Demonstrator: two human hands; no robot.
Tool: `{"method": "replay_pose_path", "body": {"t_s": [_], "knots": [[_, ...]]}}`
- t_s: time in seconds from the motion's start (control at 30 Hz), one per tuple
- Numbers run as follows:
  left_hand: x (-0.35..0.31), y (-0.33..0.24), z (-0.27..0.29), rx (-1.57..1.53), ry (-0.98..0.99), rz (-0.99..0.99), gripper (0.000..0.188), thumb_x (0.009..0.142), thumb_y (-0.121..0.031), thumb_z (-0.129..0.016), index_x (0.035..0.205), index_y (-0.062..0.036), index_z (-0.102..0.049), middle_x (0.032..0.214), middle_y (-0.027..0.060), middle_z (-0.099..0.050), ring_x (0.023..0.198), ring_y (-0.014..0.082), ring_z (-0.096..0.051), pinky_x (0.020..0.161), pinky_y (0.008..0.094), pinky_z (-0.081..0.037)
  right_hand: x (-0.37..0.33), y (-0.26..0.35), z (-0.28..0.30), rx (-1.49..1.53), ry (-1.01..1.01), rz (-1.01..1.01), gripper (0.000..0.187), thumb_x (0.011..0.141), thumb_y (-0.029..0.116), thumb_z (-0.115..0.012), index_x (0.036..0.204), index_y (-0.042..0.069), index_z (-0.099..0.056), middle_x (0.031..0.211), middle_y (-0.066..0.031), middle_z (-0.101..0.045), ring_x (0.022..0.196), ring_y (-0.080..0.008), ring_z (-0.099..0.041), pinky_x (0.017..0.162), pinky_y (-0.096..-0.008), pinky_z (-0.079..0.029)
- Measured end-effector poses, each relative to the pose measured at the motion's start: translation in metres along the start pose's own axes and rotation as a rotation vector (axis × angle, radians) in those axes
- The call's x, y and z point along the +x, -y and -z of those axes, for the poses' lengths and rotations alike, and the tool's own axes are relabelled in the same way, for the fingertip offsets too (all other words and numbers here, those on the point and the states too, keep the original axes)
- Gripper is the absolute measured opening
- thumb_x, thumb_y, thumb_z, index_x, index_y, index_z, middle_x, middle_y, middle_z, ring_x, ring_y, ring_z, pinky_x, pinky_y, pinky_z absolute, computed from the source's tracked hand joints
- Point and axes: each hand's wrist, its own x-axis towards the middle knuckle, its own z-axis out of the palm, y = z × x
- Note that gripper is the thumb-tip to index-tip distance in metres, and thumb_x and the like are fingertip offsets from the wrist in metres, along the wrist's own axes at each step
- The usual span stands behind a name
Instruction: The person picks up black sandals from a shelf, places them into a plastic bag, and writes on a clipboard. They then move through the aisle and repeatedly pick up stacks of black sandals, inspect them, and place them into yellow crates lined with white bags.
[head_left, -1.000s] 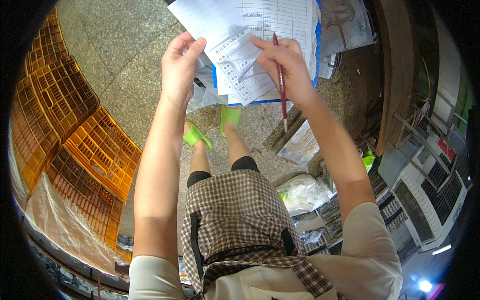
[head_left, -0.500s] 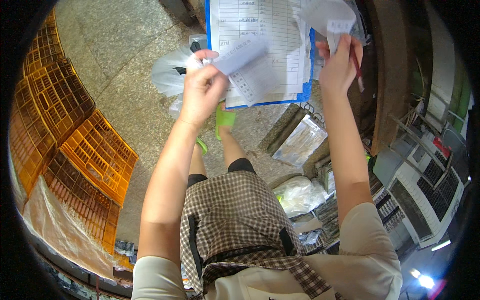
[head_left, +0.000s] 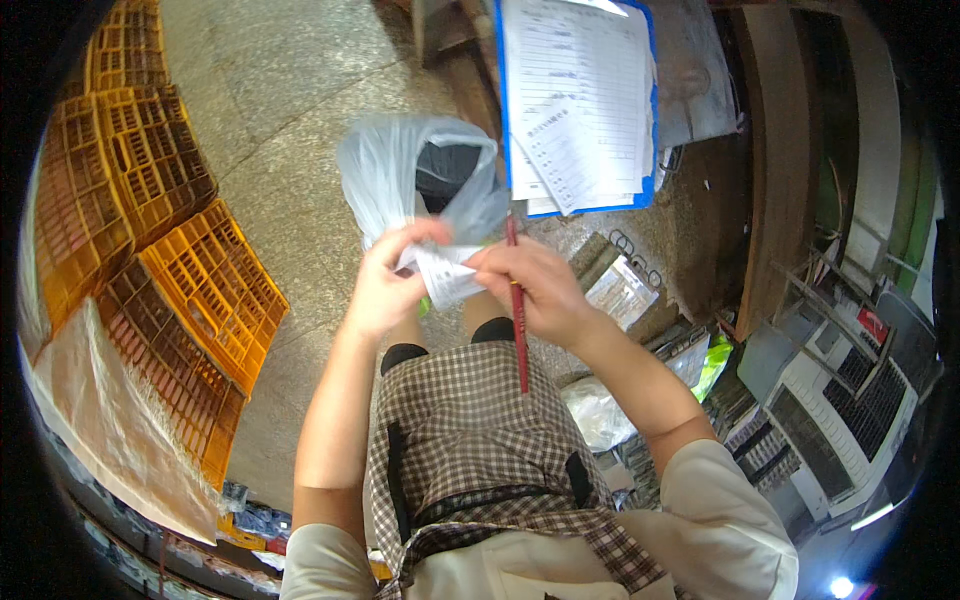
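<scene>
A bent white paper slip (head_left: 448,278) spans both hands: the left hand's (head_left: 388,285) fingers pinch its left end, the right hand's (head_left: 535,292) its right end while also clasping a red pen (head_left: 520,345). Beyond the slip sits a translucent bag (head_left: 375,165); beyond and rightward, a blue clipboard (head_left: 648,190).

Dk-red pen (head_left: 519,325) in rt hand (head_left: 547,292)

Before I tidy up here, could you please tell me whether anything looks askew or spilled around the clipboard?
One small thing: a printed slip lies slanted across the sheets on the blue clipboard, out of line with their edges. I see no spill around it.
</scene>
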Motion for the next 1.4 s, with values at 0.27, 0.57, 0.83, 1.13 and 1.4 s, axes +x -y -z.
{"method": "replay_pose_path", "body": {"t_s": [0.27,0.57,0.83,1.13,1.4], "knots": [[-0.127,-0.041,0.033,-0.349,-0.379,0.086,0.014,0.082,-0.001,-0.057,0.095,0.002,-0.061,0.094,0.006,-0.061,0.091,0.014,-0.057,0.08,0.0281,-0.045,0.021,0.095,-0.005,0.167,0.039,-0.276,0.027,0.085,0.01,-0.059,0.111,0.002,-0.056,0.118,-0.0112,-0.059,0.097,-0.0197,-0.058,0.083,-0.0307,-0.047],[-0.3,-0.112,0.04,-0.458,-0.846,0.11,0.02,0.086,-0.015,-0.066,0.099,-0.0006,-0.061,0.091,0.003,-0.064,0.081,0.0099,-0.058,0.073,0.0249,-0.046,-0.079,0.24,-0.022,0.105,0.7,0.409,0.021,0.076,0.006,-0.068,0.096,0.007,-0.061,0.101,-0.0124,-0.064,0.091,-0.026,-0.063,0.076,-0.0328,-0.053],[-0.45,-0.149,0.02,-0.542,-1.434,-0.249,0.024,0.088,-0.011,-0.061,0.109,-0.0015,-0.056,0.103,0.0076,-0.062,0.091,0.015,-0.059,0.082,0.0306,-0.047,-0.097,0.283,-0.128,-0.559,1.738,1.043,0.018,0.08,0.014,-0.054,0.096,0.01,-0.063,0.092,-0.009,-0.062,0.085,-0.0285,-0.062,0.062,-0.0387,-0.052],[-0.611,-0.187,0.026,-0.587,-1.788,-0.747,0.032,0.093,-0.014,-0.052,0.121,-0.0009,-0.047,0.114,0.0087,-0.058,0.101,0.0195,-0.058,0.084,0.0366,-0.049,-0.158,0.341,-0.253,-1.768,2.013,1.231,0.031,0.079,0.024,-0.064,0.109,0.015,-0.067,0.109,-0.003,-0.065,0.095,-0.0267,-0.063,0.065,-0.0467,-0.049],[-0.751,-0.166,0.053,-0.709,-1.783,-0.924,0.03,0.091,-0.015,-0.055,0.117,-0.0009,-0.049,0.11,0.0107,-0.059,0.101,0.0244,-0.059,0.086,0.0395,-0.049,-0.212,0.543,-0.415,0.076,1.257,1.245,0.043,0.073,0.025,-0.07,0.108,0.004,-0.057,0.087,-0.0121,-0.061,0.084,-0.0314,-0.059,0.073,-0.0413,-0.048]]}}
